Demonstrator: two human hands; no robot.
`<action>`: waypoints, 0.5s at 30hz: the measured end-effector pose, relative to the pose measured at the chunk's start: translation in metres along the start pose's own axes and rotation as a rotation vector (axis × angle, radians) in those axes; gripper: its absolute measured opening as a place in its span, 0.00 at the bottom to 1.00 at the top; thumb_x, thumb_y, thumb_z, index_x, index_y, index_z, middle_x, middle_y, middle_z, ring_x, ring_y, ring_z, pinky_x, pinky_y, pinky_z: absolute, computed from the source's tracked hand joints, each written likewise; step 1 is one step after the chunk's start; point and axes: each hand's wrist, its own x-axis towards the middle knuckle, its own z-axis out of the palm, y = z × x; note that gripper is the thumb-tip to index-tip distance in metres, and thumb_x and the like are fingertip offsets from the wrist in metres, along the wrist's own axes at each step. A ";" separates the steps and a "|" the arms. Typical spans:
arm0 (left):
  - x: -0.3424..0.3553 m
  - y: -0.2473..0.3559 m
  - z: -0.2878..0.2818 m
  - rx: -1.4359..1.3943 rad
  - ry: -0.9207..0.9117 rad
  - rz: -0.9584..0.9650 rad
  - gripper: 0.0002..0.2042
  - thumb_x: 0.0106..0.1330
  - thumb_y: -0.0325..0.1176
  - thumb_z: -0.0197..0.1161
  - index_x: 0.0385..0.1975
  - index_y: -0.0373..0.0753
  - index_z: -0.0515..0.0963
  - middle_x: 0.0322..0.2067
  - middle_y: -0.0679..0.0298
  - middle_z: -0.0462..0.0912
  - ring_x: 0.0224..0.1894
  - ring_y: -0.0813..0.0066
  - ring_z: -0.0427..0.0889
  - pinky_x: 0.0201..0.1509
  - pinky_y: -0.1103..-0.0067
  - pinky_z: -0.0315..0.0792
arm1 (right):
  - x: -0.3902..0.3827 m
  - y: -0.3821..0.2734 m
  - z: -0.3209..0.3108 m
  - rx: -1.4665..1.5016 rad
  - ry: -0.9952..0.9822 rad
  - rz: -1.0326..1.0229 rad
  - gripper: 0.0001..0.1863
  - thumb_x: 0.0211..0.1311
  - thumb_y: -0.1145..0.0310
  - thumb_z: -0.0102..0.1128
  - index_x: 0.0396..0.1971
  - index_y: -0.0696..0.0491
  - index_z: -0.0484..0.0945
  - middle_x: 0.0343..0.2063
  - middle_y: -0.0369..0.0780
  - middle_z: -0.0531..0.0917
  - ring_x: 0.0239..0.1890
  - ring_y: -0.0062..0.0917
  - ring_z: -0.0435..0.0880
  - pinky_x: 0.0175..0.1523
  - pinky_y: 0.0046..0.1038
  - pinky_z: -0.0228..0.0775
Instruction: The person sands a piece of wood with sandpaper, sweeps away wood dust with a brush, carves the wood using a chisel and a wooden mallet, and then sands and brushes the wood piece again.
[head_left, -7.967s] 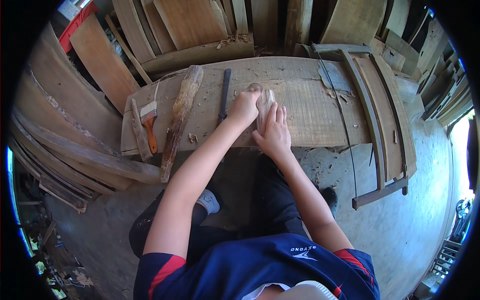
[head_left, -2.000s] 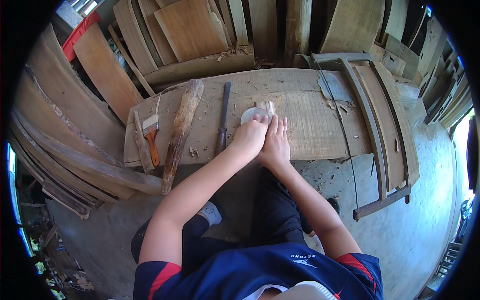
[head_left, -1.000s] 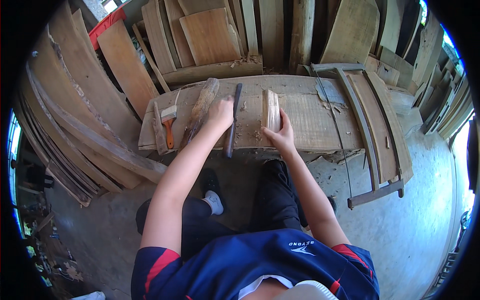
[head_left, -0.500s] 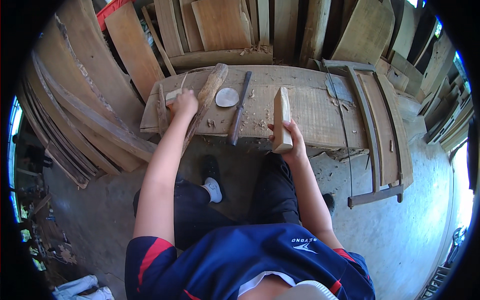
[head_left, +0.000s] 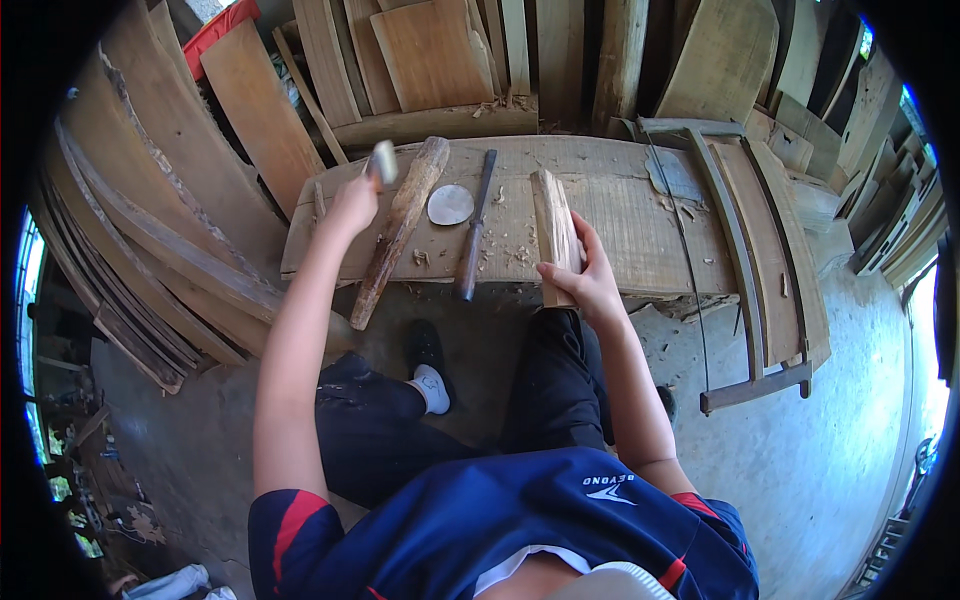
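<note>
My left hand is closed around a small tool with a pale, flat end and some orange near the grip. Blur hides its exact kind. It is raised above the left part of the wooden bench. My right hand grips the lower part of a wood block at the bench's near edge, thumb across its front. The block stands tilted, with a rough, split-looking face in view. Between my hands lie a rough stick of wood, a pale round disc and a long dark tool with a wooden handle.
A frame saw rests over the bench's right end, its lower bar jutting past the near edge. Wood shavings dot the bench top. Boards lean along the back and left. My legs are under the bench's near side.
My left hand has lifted the pale-ended tool off the bench. My right hand has turned the wood block, so its rough face shows, and the thumb has shifted to its front.
</note>
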 end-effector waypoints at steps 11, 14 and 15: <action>0.004 0.166 -0.134 -0.298 -0.617 0.366 0.11 0.57 0.34 0.59 0.32 0.32 0.78 0.19 0.57 0.79 0.19 0.72 0.77 0.24 0.79 0.70 | 0.007 0.004 -0.002 -0.429 0.113 -0.180 0.47 0.29 0.66 0.68 0.57 0.60 0.58 0.48 0.51 0.71 0.52 0.38 0.71 0.56 0.31 0.63; 0.011 0.169 -0.118 0.054 0.065 0.207 0.08 0.52 0.30 0.60 0.28 0.32 0.79 0.23 0.48 0.78 0.23 0.58 0.78 0.29 0.72 0.72 | 0.000 0.000 0.006 -0.440 0.091 -0.195 0.47 0.29 0.66 0.69 0.57 0.60 0.58 0.48 0.51 0.71 0.52 0.38 0.71 0.56 0.32 0.63; 0.013 0.168 -0.125 -0.089 -0.046 0.286 0.08 0.53 0.30 0.60 0.28 0.32 0.79 0.22 0.50 0.79 0.22 0.62 0.78 0.28 0.74 0.72 | -0.001 0.003 0.005 -0.457 0.099 -0.195 0.47 0.29 0.66 0.69 0.57 0.60 0.58 0.48 0.51 0.71 0.51 0.38 0.71 0.56 0.32 0.63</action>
